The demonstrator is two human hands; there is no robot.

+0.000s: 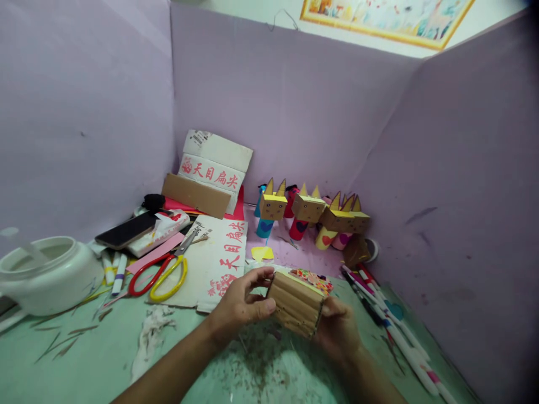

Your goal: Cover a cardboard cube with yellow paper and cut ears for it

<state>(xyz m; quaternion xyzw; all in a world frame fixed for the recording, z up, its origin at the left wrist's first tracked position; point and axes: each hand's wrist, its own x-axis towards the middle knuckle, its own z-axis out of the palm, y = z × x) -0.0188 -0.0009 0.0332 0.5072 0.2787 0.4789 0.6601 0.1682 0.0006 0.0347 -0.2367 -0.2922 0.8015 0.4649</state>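
Observation:
A small cardboard box with creased brown sides and a yellowish strip along its top edge is held up over the table, slightly tilted. My left hand grips its left end, thumb on the near face and fingers behind. At its right end my right hand holds on, its fingertips partly hidden by the box. Just behind the box lies a colourful patterned scrap. A yellow paper piece rests farther back, near several cardboard cat-like figures with pointed ears, among them a blue-bodied figure.
Left of my hands lie red-and-yellow scissors on a printed cardboard sheet. A white pot, a phone and markers stand farther left. Several pens line the right side. Purple walls enclose the green table.

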